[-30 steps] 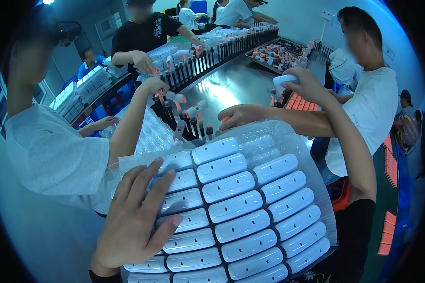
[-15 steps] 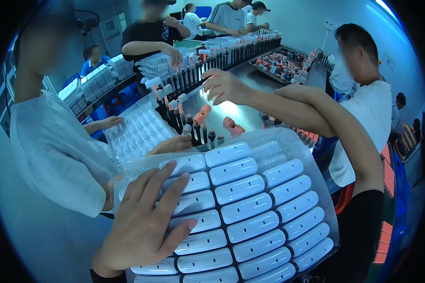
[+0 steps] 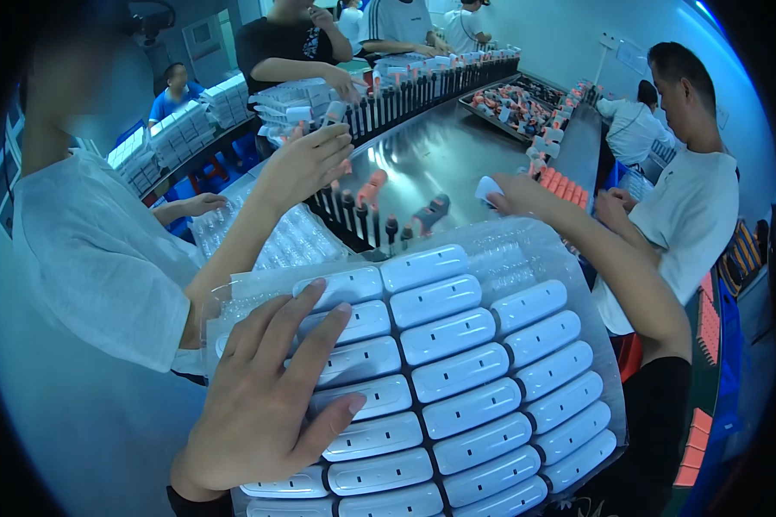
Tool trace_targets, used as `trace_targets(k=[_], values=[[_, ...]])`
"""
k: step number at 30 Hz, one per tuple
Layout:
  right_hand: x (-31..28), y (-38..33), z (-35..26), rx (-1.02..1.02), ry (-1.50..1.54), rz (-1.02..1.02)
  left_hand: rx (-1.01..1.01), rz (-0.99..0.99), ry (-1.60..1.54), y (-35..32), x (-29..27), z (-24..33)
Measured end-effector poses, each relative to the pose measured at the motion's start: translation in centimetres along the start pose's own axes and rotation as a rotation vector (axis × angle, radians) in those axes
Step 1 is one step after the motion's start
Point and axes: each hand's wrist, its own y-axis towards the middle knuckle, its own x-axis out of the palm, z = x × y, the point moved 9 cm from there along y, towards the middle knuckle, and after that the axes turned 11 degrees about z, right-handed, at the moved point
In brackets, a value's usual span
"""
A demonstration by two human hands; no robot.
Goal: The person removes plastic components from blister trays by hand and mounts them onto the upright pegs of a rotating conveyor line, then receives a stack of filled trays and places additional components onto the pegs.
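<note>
A clear plastic tray [image 3: 539,246] holds rows of white, glossy oval covers [image 3: 440,336], each with small dark slots. My left hand [image 3: 267,388] lies over the left rows, fingers spread, touching several covers. From the lower right my right arm reaches forward in a black sleeve. Beyond the tray's far right corner, my right hand [image 3: 530,196] is closed on a white rounded cover [image 3: 489,190], seen only in part. Nearby on the metal table stand a pink piece [image 3: 372,187] and a dark grey piece [image 3: 431,214].
Black upright posts [image 3: 388,102] line the metal table [image 3: 440,155]. A co-worker's hand [image 3: 309,162] reaches over them from the left. Further back is a bin of mixed pink and grey parts [image 3: 517,108]. Pink parts [image 3: 565,188] lie in rows beside my right hand. At right sits another person [image 3: 681,224].
My right hand now shows a white cover in its fingers, near the table's right side. The left co-worker's arm has risen toward the posts. My left hand stays on the tray.
</note>
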Motion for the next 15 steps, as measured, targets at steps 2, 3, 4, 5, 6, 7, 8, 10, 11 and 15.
trace_targets(k=[2, 3, 4, 5, 6, 7, 8, 10, 11, 15], values=[[0.8, 0.1, -0.5, -0.029, 0.199, 0.110, 0.003, -0.005, 0.033, -0.4, -0.2, 0.1], [1.0, -0.1, -0.6, -0.021, 0.201, 0.106, 0.011, -0.011, 0.044, -0.4, -0.3, 0.3], [0.9, 0.3, -2.7, -0.001, 0.318, 0.082, 0.003, -0.021, 0.063, -0.7, -0.6, 0.3], [0.3, 0.5, -4.8, 0.025, 0.430, 0.064, 0.005, -0.025, 0.077, -1.1, -0.7, 0.1], [-0.6, 1.0, -4.0, 0.112, 0.409, -0.044, 0.023, -0.015, 0.063, 0.5, -0.1, -0.3], [-1.9, 1.2, -6.0, 0.099, 0.414, -0.041, 0.024, -0.016, 0.039, 0.6, 0.1, -0.4], [-2.6, 0.8, -8.0, 0.161, 0.451, -0.115, 0.022, -0.014, 0.017, 0.5, 0.2, -0.4], [-1.1, 1.9, -8.8, 0.178, 0.571, -0.234, 0.016, -0.008, 0.035, 0.0, -0.4, 0.3], [-0.6, 2.5, -9.2, 0.057, 0.546, -0.223, 0.026, -0.014, 0.026, 0.0, -0.4, 0.6], [-0.3, 2.5, -14.6, -0.283, 0.498, -0.215, 0.031, -0.030, 0.102, -0.1, -0.3, 0.7]])
